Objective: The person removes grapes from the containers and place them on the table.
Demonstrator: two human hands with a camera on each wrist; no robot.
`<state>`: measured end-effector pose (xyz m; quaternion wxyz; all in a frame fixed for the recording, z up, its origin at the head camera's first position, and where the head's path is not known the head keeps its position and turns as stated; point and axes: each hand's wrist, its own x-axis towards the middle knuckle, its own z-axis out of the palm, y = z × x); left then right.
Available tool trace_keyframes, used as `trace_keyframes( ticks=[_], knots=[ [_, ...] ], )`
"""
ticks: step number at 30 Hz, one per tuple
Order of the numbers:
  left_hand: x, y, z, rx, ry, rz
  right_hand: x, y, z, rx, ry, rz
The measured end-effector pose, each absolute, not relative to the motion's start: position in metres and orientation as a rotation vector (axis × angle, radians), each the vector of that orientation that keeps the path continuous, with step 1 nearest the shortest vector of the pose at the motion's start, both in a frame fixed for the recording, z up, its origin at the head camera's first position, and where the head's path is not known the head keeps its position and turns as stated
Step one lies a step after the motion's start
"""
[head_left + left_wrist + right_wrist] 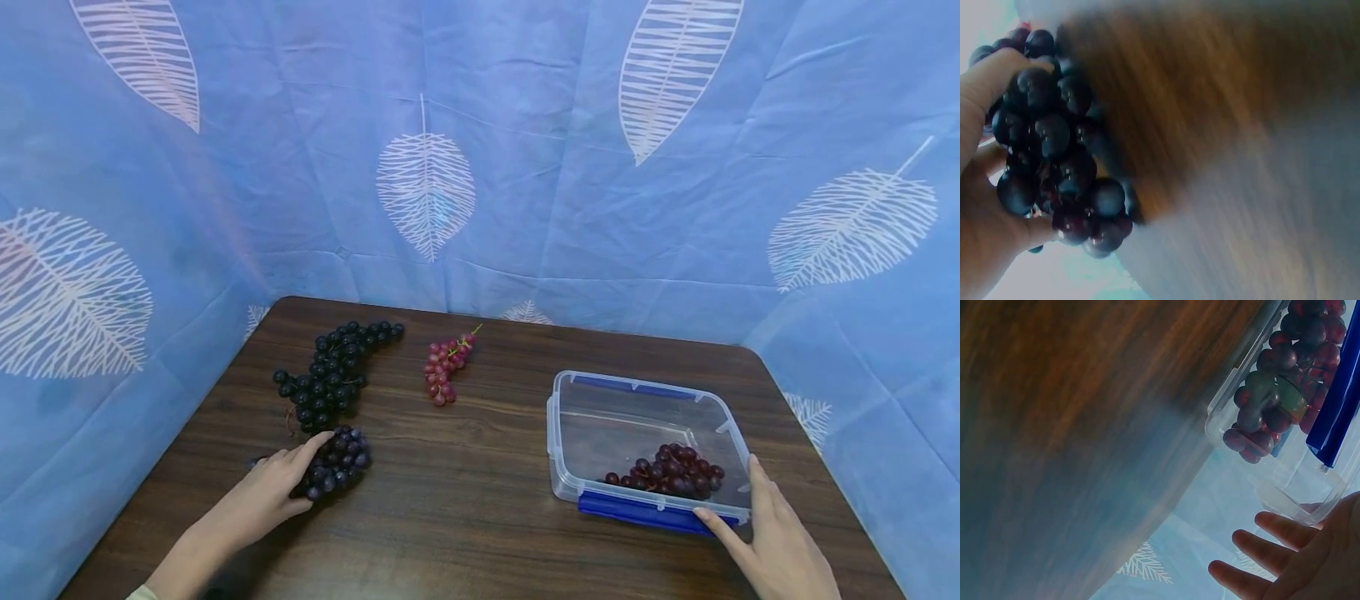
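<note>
Box (615, 425) and right hand (787, 533) meet toward the right side of the brown table (465, 483). From where I stand, that hand is only steadying a corner: its thumb lies along the front rim, its index finger along the right wall. The right wrist view shows the other fingers loose and stretched out past the plastic, wrapped round nothing. The box is clear, with a blue clip (648, 512) along the front and another blue strip at the back. Inside, toward the front right, lies a red bunch (663, 475) of grapes.

Well apart from it, over on the left, the left hand (258, 496) has a purple bunch (345, 458) in its grasp, fingers bent over the top and thumb round the near side. Whether those grapes still touch the wood, I cannot tell. Just behind them a long black bunch (330, 375) curves away toward the far edge. To its right, on the far half of the table, lies a small pink bunch (442, 367), its green stem (470, 335) pointing back and to the right. A pale sleeve (141, 592) peeps in below the left wrist. Blue cloth (510, 192) printed with white leaves hangs behind and round the sides.
</note>
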<state>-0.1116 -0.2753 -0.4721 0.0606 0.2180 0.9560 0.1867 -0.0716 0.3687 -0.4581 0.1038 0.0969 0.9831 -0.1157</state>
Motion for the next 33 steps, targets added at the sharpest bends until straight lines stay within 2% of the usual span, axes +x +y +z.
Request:
trace_keyframes(
  ticks=[11, 29, 33],
  knots=[
    [-0.111, -0.284, -0.47, 0.671, 2.906, 0.691, -0.073, 0.366, -0.457, 0.288, 2.917, -0.322],
    [-0.095, -0.272, -0.456, 0.932, 3.287, 0.47, -0.072, 0.367, -0.456, 0.322, 2.873, -0.335],
    [-0.088, -0.261, -0.453, 0.905, 3.33, 0.426, -0.072, 0.367, -0.457, 0.323, 2.869, -0.335]
  ],
)
